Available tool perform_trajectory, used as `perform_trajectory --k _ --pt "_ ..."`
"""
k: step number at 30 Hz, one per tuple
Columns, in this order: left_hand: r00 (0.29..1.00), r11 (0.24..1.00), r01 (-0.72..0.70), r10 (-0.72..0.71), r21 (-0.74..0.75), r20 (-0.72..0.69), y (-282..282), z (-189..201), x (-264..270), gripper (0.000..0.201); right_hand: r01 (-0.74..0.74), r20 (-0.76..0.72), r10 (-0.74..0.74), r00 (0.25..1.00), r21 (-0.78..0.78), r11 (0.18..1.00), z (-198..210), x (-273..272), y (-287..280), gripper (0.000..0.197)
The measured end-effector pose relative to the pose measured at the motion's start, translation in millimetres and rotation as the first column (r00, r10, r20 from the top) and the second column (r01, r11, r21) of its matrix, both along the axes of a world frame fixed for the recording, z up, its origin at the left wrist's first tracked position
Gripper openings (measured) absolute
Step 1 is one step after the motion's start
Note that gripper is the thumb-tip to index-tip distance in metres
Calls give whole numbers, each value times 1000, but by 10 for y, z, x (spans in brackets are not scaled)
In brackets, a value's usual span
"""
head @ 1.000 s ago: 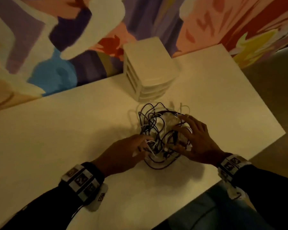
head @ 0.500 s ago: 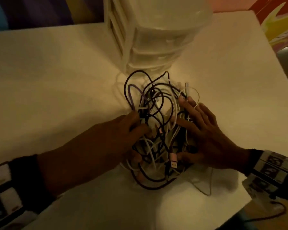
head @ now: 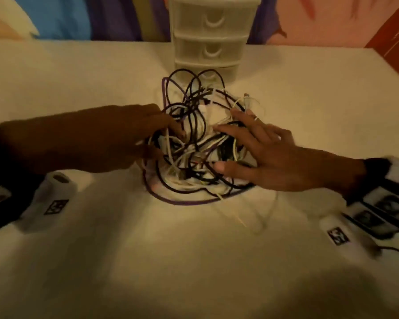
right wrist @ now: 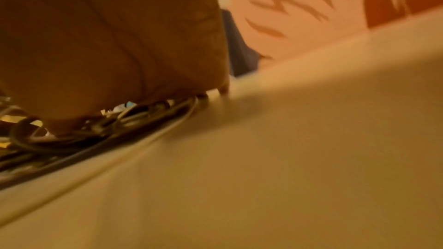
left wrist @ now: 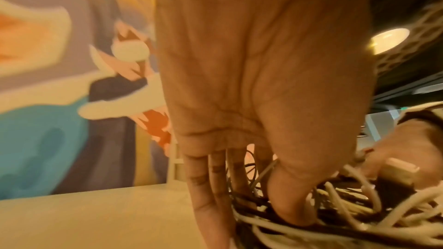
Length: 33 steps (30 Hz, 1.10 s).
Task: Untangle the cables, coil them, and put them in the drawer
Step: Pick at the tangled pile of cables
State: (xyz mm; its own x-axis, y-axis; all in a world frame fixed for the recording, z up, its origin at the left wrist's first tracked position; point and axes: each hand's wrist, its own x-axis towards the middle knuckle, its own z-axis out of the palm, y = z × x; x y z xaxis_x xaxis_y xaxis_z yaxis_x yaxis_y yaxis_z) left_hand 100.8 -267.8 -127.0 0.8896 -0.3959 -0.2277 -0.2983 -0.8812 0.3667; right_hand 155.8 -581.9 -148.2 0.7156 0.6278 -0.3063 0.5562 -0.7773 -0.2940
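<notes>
The cord pile (head: 195,157) sits on the counter (head: 78,261), just in front of the little drawers (head: 211,33). The right grip (head: 270,157) lies flat and wide open on it. The left grip (head: 115,139) pokes in; I cannot tell if it holds any.

Dark sleeves (head: 376,169) end in wristbands (head: 389,203) of black-and-white square markers, at the left edge and lower right. A white tagged pod (head: 53,199) hangs under each. The right hand (head: 274,162) wears a pale ring (head: 255,118).

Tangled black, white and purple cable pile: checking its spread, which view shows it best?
Head view: the whole tangled black, white and purple cable pile shows from above. Left wrist shows only strands under the fingers; right wrist, a blurred edge.
</notes>
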Motion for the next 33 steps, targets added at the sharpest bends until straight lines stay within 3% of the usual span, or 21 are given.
perform_trajectory --k 4,7,9,11,12,14,19,21,22,24,27,31,33 --pt "974 971 -223 218 86 60 -253 203 -561 67 -132 -41 130 991 -43 990 366 92 -191 81" --pt "914 945 -306 257 116 313 -475 406 -761 63 -112 214 115 970 -24 993 599 82 -302 59" --pt "854 949 -313 269 27 444 -688 524 -812 45 -134 333 102 937 75 988 671 29 -329 39" --pt "846 935 -351 336 -42 415 -944 567 -837 21 -211 322 154 934 150 966 687 -64 -280 26" --pt "857 923 -385 368 -26 362 -1049 553 -834 18 -255 303 195 933 172 952 678 -105 -236 22" --pt "865 894 -445 413 56 285 -1187 477 -805 26 -305 290 246 925 179 935 656 -164 -122 16" --pt "793 814 -566 495 131 353 -1088 420 -679 10 -268 278 228 933 113 957 535 -104 124 22" --pt "812 827 -553 509 97 286 -978 405 -669 10 -221 254 184 950 127 967 526 -88 140 23" --pt "830 845 -533 510 49 227 -932 387 -670 15 -196 248 158 956 135 971 519 -85 150 22" --pt "845 854 -519 520 -41 125 -874 320 -673 43 -150 253 112 961 137 979 488 -92 183 18" --pt "835 852 -523 517 -22 187 -844 232 -609 58 -81 280 42 959 131 988 426 -112 268 14" --pt "824 872 -488 476 -40 308 -806 250 -494 21 -49 336 8 942 114 992 391 -76 362 16" --pt "810 879 -458 473 -130 347 -730 280 -412 12 -59 320 9 947 146 988 367 -22 389 14"
